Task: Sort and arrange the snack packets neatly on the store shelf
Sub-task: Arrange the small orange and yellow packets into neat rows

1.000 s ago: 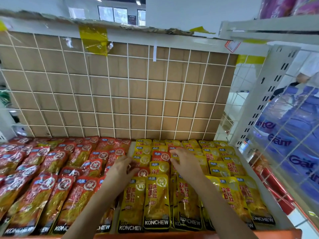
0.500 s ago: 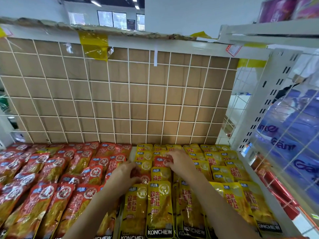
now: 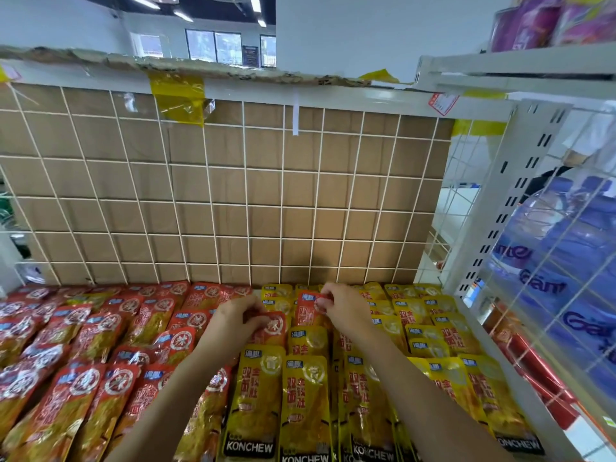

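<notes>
The left hand [image 3: 238,316] has its fingers curled round the top of a stray red packet [image 3: 271,325], and the right hand [image 3: 346,308] pinches the upper edge of a second red packet [image 3: 306,310] between thumb and fingertips. Both hands are closed on something rather than spread.

A second ago both palms lay flat and open on the yellow packets [image 3: 306,395], nearer the front. Since then they have reached toward the back rows and each has taken hold of a red one. The head has also tipped up a little, so more of the wire grid backing [image 3: 246,195] is in view.

Both held packets sit on the yellow side of the shelf [image 3: 481,335], just right of where the colours meet. The left hand's packet lies near the boundary and the right hand's lies further in, with yellow ones all round it. The main block of red packets [image 3: 100,328] fills the left half.

So the work seems to have gone from smoothing the rows to sorting, pulling out the two misplaced reds. Neither looks lifted clear yet. The likely next step is to carry them left into the red block, and the overlapping yellow packets beside them may need straightening afterwards
</notes>
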`<state>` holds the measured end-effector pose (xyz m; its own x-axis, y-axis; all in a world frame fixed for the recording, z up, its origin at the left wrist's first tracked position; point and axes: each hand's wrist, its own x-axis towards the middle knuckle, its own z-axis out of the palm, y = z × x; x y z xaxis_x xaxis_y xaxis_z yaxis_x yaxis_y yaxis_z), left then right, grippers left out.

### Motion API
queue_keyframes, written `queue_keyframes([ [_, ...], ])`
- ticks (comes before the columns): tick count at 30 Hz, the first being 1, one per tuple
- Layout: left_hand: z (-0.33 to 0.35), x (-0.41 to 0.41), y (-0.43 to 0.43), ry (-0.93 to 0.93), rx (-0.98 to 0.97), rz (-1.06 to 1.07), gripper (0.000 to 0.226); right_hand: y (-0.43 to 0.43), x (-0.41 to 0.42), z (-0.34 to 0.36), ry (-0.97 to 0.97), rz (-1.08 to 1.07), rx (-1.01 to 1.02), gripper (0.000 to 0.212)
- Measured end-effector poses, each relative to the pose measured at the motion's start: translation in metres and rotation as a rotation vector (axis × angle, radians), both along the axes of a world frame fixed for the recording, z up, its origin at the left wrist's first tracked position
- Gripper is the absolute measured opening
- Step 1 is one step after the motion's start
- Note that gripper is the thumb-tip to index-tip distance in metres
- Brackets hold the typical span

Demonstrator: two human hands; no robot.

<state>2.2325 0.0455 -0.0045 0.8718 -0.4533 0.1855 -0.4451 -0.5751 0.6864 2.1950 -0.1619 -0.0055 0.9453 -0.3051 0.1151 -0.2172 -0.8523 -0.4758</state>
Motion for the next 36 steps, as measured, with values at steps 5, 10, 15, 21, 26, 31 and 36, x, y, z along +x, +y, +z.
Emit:
queue_keyframes([
  [5,0.008,0.009,-0.009,-0.046,-0.123,0.064,0.003,0.000,0.004,0.019,-0.141,-0.036,-0.022,0.018],
  [10,0.020,0.014,-0.018,-0.044,-0.227,0.080,0.010,-0.004,0.004,0.034,-0.249,-0.053,-0.031,0.016],
  [15,0.033,0.010,-0.022,-0.073,-0.366,0.092,0.012,-0.007,-0.009,0.048,-0.377,-0.061,-0.022,0.019],
  [21,0.051,0.000,-0.011,-0.079,-0.511,0.102,0.010,-0.011,-0.036,0.062,-0.445,-0.031,0.080,0.019],
  [26,0.054,-0.016,0.013,-0.103,-0.538,0.077,0.016,-0.011,-0.064,0.061,-0.429,0.031,0.124,0.011],
  [31,0.039,-0.033,0.045,-0.103,-0.522,0.067,0.015,-0.016,-0.093,0.046,-0.356,0.017,0.158,0.005],
  [36,0.017,-0.041,0.081,-0.109,-0.457,0.167,0.013,-0.012,-0.113,0.030,-0.314,0.012,0.272,0.012],
])
